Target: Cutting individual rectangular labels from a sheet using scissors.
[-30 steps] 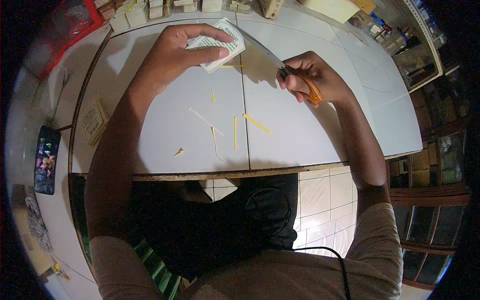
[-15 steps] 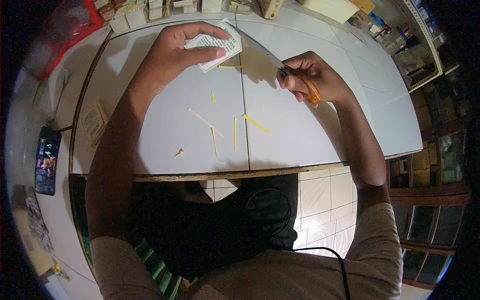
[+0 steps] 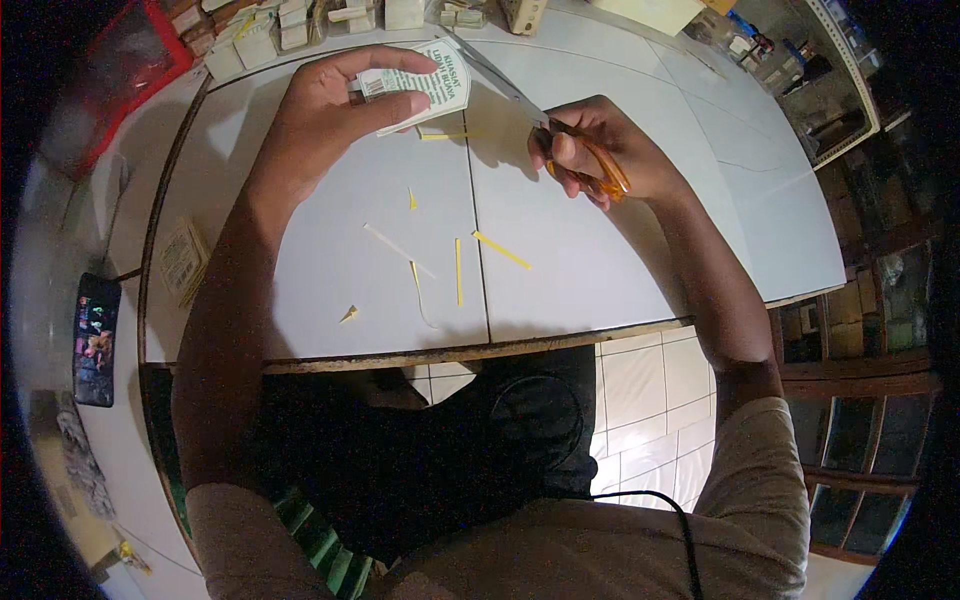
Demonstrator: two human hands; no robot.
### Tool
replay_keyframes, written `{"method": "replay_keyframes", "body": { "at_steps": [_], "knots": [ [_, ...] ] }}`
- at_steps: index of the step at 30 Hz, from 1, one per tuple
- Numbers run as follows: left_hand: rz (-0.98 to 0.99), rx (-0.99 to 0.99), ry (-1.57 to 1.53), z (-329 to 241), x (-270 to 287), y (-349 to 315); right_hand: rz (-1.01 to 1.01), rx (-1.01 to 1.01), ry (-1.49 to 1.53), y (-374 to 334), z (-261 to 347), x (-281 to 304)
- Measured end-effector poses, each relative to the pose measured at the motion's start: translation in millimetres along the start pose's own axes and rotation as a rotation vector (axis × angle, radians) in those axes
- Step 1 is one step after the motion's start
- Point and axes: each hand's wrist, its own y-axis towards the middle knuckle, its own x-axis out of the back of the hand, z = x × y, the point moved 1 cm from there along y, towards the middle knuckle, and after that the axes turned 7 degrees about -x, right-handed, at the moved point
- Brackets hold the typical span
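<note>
My left hand (image 3: 340, 105) pinches a stack of white printed labels (image 3: 445, 90) with green lettering, thumb on top and fingers behind. In my right hand (image 3: 605, 150) is a pair of scissors (image 3: 590, 155) with orange-brown handles. Their blades point up and left, and the tips reach the upper right edge of the labels. The blades look slightly parted; whether paper lies between them I cannot tell. Below the hands, thin yellow paper strips (image 3: 502, 250) and a whitish strip (image 3: 398, 248) lie on the white tabletop (image 3: 560, 280).
Another stack of labels (image 3: 183, 262) lies by my left forearm. Small boxes and paper bundles (image 3: 290, 25) line the table's far edge. A phone with a lit screen (image 3: 97, 340) stands at the left. Shelves (image 3: 850, 390) flank the right side.
The labels and both hands have shifted slightly left in the picture. The labels have turned a little, and the scissor blades appear more parted than before.
</note>
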Motion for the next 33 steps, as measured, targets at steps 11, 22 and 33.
{"method": "replay_keyframes", "body": {
  "at_steps": [11, 22, 33],
  "knots": [
    [0.052, 0.041, 0.034, -3.3, -7.1, 0.7, -0.005, 0.029, 0.012, -1.5, 4.0, -6.9],
    [0.087, 0.051, 0.045, -4.5, -7.6, 0.5, -0.019, 0.039, -0.015, 0.7, 1.4, -8.5],
    [0.091, 0.027, 0.028, -1.3, -6.6, 0.3, -0.019, 0.049, -0.044, 0.9, 2.2, -9.1]
  ]
}}
